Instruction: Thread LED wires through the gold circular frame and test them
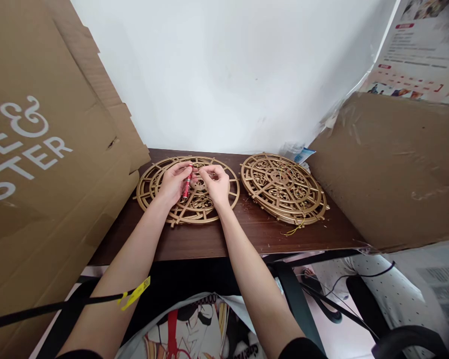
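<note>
My left hand is closed around a slim red pen-like tool with a pale band across its middle. The tool stands tilted, its upper end between my fingertips. Close to that upper end, my right hand is closed in a pinch; whatever lies between its fingertips is too small to make out. Both hands are above a round gold openwork frame with spokes and scrollwork, on the left of the dark brown table. Parts of the frame are hidden behind my hands.
More gold round frames lie stacked at the right, a yellow tie hanging at their front edge. Behind them are a clear plastic item and a blue-white packet. Large cardboard sheets wall both sides.
</note>
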Available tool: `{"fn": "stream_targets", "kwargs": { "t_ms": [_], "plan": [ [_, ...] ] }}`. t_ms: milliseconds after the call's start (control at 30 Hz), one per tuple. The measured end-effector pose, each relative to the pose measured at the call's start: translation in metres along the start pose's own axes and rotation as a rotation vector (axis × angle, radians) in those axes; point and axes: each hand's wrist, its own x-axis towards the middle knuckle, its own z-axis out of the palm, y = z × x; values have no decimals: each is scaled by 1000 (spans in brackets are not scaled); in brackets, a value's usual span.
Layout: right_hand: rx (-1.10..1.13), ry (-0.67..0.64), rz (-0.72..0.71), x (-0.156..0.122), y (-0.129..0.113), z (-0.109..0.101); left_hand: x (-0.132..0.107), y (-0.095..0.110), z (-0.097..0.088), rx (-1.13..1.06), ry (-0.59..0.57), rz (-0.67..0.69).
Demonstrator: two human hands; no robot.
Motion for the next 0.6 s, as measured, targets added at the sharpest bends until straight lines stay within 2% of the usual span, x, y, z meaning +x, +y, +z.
{"fn": "stream_targets", "kwargs": {
  "t_ms": [167,300,400,500,600],
  "plan": [
    [-89,-154,-150,-6,-11,-3,3,3,-3,-90,68,-24],
    [-253,-332,-188,-9,-13,-3,3,6,-4,-176,96,-48],
    [-306,-408,-217,-11,-13,-2,3,6,-5,-204,94,-61],
    [-241,-358,-224,-11,-12,0,3,4,-5,-176,88,-38],
    [-109,-190,-212,-9,-11,-1,1,2,-3,-109,59,-11]
  ]
}}
